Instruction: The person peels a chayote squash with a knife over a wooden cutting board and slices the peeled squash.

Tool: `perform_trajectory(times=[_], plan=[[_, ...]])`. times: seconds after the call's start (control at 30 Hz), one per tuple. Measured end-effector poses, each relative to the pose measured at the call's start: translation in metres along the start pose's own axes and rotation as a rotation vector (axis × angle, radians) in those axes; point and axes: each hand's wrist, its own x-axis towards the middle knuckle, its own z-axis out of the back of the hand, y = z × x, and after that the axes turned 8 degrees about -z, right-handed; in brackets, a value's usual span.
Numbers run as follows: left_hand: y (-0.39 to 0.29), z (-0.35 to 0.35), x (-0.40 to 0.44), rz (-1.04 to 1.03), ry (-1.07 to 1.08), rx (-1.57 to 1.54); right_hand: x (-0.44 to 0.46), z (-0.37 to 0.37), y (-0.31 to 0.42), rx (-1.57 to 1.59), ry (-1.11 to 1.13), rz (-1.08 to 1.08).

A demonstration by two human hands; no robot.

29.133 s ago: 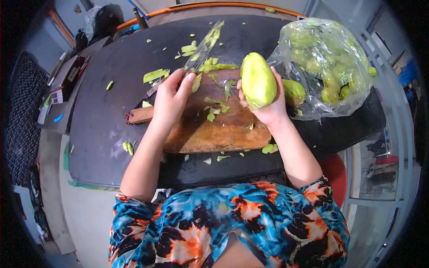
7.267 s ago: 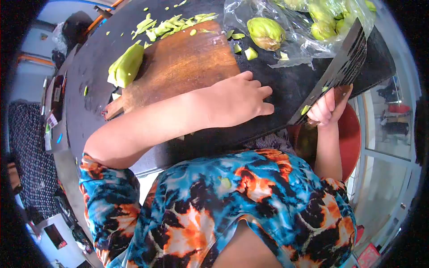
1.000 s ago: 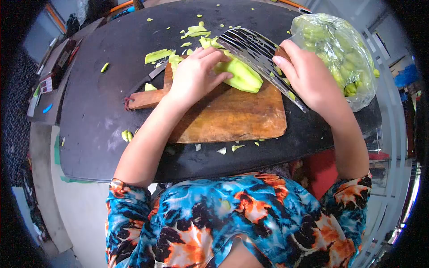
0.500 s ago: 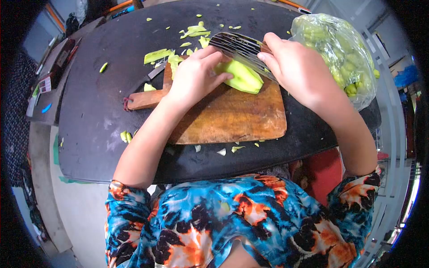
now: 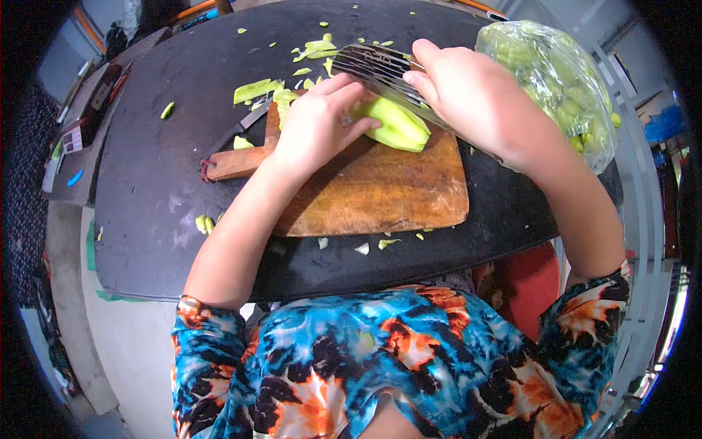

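A peeled green vegetable (image 5: 398, 126) lies on the wooden cutting board (image 5: 380, 194), its near end pointing right and down. My left hand (image 5: 322, 121) is closed round its left part, thumb along the near side. My right hand (image 5: 468, 91) grips the handle of a wide dark cleaver (image 5: 373, 69), whose striped blade lies over the far side of the vegetable, close to my left fingertips. Whether the edge touches the flesh is hidden. Green slivers (image 5: 284, 99) sit at the board's far left edge.
A clear plastic bag (image 5: 556, 88) of green vegetables stands at the right. A smaller knife (image 5: 256, 115) lies left of the board, beyond the board's handle (image 5: 238, 163). Peel scraps (image 5: 318, 50) are scattered over the dark table (image 5: 161, 197). Below its right edge is a red stool (image 5: 530, 282).
My right hand and the cleaver have moved left and slightly away from me, over the vegetable. My left hand has stayed on it. Earlier, the vegetable lay at the left and the cleaver was at the right.
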Motion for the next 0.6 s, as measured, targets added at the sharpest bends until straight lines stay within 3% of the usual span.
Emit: perform_trajectory(times=[0.23, 0.6], plan=[[-0.004, 0.003, 0.001, 0.055, 0.024, -0.012, 0.004, 0.007, 0.006, -0.026, 0.117, -0.049], [-0.001, -0.002, 0.000, 0.074, 0.037, -0.041, -0.006, -0.014, 0.001, 0.058, 0.001, -0.051]])
